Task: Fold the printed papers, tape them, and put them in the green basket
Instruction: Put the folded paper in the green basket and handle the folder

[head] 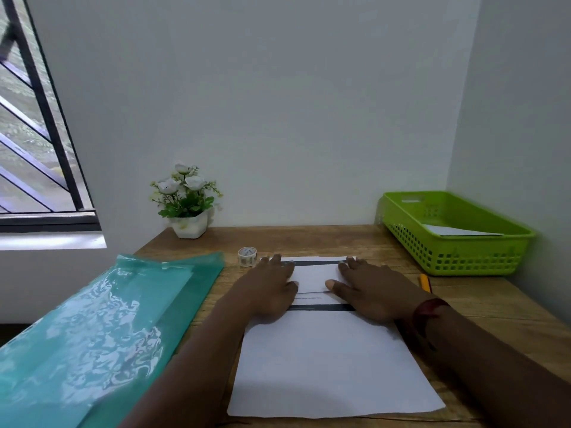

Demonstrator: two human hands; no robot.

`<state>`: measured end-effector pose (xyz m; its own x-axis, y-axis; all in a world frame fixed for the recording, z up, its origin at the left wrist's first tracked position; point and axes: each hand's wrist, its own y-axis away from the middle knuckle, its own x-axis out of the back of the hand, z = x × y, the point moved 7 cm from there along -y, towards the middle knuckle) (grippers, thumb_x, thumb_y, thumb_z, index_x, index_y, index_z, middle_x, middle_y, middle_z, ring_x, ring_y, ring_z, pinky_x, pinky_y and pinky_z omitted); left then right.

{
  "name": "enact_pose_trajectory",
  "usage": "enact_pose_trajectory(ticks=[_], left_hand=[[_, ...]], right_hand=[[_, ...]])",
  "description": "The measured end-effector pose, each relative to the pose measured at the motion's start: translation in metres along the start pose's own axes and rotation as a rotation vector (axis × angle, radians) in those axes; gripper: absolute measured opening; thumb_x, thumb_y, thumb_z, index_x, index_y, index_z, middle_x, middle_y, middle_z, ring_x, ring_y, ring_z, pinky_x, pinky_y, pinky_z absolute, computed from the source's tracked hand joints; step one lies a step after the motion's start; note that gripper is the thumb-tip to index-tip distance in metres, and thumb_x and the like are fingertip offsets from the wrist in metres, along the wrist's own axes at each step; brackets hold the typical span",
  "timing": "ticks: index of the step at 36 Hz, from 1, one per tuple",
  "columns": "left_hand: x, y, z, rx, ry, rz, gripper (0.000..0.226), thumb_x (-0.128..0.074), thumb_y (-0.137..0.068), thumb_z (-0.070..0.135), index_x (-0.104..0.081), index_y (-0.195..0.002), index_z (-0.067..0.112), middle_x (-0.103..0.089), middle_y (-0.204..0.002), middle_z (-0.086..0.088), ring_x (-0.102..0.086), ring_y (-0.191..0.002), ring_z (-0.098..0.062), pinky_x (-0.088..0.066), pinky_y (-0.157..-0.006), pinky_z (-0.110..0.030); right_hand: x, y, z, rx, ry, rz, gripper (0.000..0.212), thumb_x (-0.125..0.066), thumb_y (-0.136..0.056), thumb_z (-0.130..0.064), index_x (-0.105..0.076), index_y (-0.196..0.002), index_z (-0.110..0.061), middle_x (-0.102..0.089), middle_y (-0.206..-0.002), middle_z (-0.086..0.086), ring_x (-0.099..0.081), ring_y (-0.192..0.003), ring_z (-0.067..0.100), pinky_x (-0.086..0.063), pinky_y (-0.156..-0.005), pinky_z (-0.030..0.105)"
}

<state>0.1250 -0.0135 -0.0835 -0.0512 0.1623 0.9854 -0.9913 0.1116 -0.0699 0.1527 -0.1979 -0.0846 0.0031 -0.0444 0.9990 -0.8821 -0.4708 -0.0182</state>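
Left hand (pixel 272 288) and right hand (pixel 375 291) press flat-fingered on the printed paper (pixel 324 359).
Sweep outward, sharpening the crease.

I can read nothing here. The printed paper (pixel 327 359) carries one thin line of print just above its lower dark band, too small and blurred to make out. The tape roll (pixel 247 256), at its ten o'clock, shows only vague marks.

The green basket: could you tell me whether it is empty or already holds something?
Not empty: a pale paper lies flat inside the green basket, toward its right end.
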Motion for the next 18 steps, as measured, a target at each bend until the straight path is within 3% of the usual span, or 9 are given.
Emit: enact_pose_trajectory(ticks=[2,5,8,10,13,15,18], left_hand=[[0.007,0.000,-0.002,0.028,0.020,0.055,0.057,-0.033,-0.102,0.047,-0.025,-0.154,0.025,-0.010,-0.164,-0.009,-0.005,-0.151,-0.030,-0.014,-0.119,-0.046],[0.017,0.001,-0.009,0.053,0.027,0.116,0.055,-0.033,-0.102,0.047,-0.032,-0.152,0.023,-0.017,-0.163,-0.010,-0.007,-0.151,-0.031,-0.014,-0.120,-0.046],[0.024,0.003,-0.014,0.047,0.053,0.174,0.051,-0.034,-0.103,0.043,-0.040,-0.148,0.019,-0.027,-0.159,-0.012,-0.012,-0.150,-0.032,-0.014,-0.121,-0.044],[0.026,0.004,-0.017,0.048,0.087,0.197,0.050,-0.035,-0.103,0.042,-0.043,-0.147,0.019,-0.030,-0.158,-0.011,-0.015,-0.149,-0.031,-0.014,-0.121,-0.043],[0.027,0.005,-0.016,0.028,0.136,0.226,0.047,-0.039,-0.103,0.039,-0.045,-0.145,0.019,-0.034,-0.157,-0.009,-0.019,-0.149,-0.028,-0.015,-0.120,-0.039],[0.030,0.007,-0.015,0.010,0.177,0.257,0.045,-0.041,-0.103,0.036,-0.048,-0.144,0.018,-0.039,-0.154,-0.008,-0.024,-0.147,-0.026,-0.018,-0.117,-0.036],[0.034,0.011,-0.011,0.003,0.236,0.307,0.043,-0.042,-0.102,0.031,-0.050,-0.142,0.018,-0.044,-0.151,-0.005,-0.031,-0.144,-0.022,-0.025,-0.113,-0.032]], right_hand=[[0.003,0.002,-0.007,0.066,-0.035,0.035,0.074,-0.013,-0.093,-0.068,-0.036,-0.143,-0.018,-0.030,-0.156,0.005,-0.022,-0.146,0.020,-0.026,-0.113,0.050],[0.004,0.003,-0.020,0.178,-0.062,0.068,0.072,-0.010,-0.090,-0.069,-0.046,-0.129,-0.021,-0.043,-0.144,0.000,-0.025,-0.144,0.018,-0.026,-0.113,0.048],[0.005,0.002,-0.024,0.218,-0.135,0.117,0.066,-0.017,-0.094,-0.065,-0.043,-0.134,-0.020,-0.042,-0.147,0.000,-0.028,-0.142,0.016,-0.025,-0.113,0.041],[0.006,0.003,-0.027,0.246,-0.188,0.146,0.074,-0.013,-0.088,-0.072,-0.041,-0.134,-0.021,-0.043,-0.145,-0.002,-0.032,-0.137,0.014,-0.027,-0.107,0.034],[0.006,0.002,-0.027,0.290,-0.239,0.150,0.089,-0.005,-0.081,-0.082,-0.036,-0.141,-0.025,-0.036,-0.151,-0.008,-0.020,-0.142,0.003,-0.020,-0.106,0.022],[0.008,0.002,-0.026,0.292,-0.261,0.164,0.091,-0.003,-0.079,-0.083,-0.033,-0.146,-0.029,-0.034,-0.154,-0.008,-0.018,-0.145,0.004,-0.019,-0.109,0.022],[0.016,0.004,-0.030,0.316,-0.271,0.221,0.079,-0.006,-0.084,-0.079,-0.040,-0.139,-0.032,-0.045,-0.147,-0.008,-0.026,-0.143,0.006,-0.026,-0.108,0.026]])
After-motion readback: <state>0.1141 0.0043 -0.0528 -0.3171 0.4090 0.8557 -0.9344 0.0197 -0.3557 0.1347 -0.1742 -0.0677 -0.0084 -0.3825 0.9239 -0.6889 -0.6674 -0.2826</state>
